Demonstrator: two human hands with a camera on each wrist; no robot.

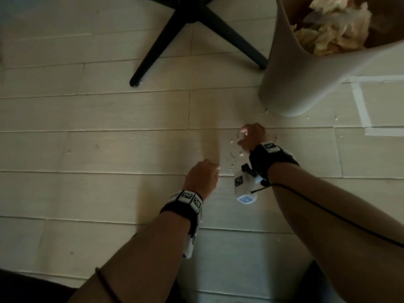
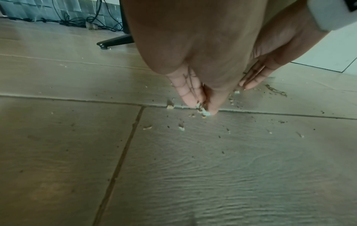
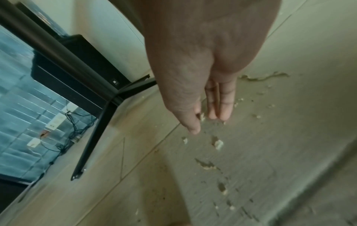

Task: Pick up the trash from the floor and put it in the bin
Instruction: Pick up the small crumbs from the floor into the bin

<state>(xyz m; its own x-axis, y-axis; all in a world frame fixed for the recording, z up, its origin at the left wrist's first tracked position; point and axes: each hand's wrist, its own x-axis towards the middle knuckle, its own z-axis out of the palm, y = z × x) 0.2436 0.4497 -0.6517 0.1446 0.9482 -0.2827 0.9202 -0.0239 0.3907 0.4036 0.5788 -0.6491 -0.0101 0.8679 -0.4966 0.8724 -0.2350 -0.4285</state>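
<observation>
Small pale crumbs of trash [image 1: 240,153] lie scattered on the light plank floor between my hands. My left hand [image 1: 215,169] reaches down to the floor, and in the left wrist view its thumb and fingers [image 2: 188,91] pinch a few crumbs [image 2: 201,107] at a plank seam. My right hand [image 1: 242,136] is further forward, nearer the bin. Its fingers [image 3: 220,107] are straight and point at the floor, with one crumb [image 3: 201,117] between them and the thumb. The grey bin [image 1: 306,73] stands at the upper right, holding crumpled paper [image 1: 332,29].
Black chair legs [image 1: 185,29] spread across the floor ahead, left of the bin. White tape lines [image 1: 360,106] mark the floor to the right. More crumbs [image 3: 219,144] and dark specks lie around the hands. Cables and a dark speaker [image 3: 86,68] sit by the far wall.
</observation>
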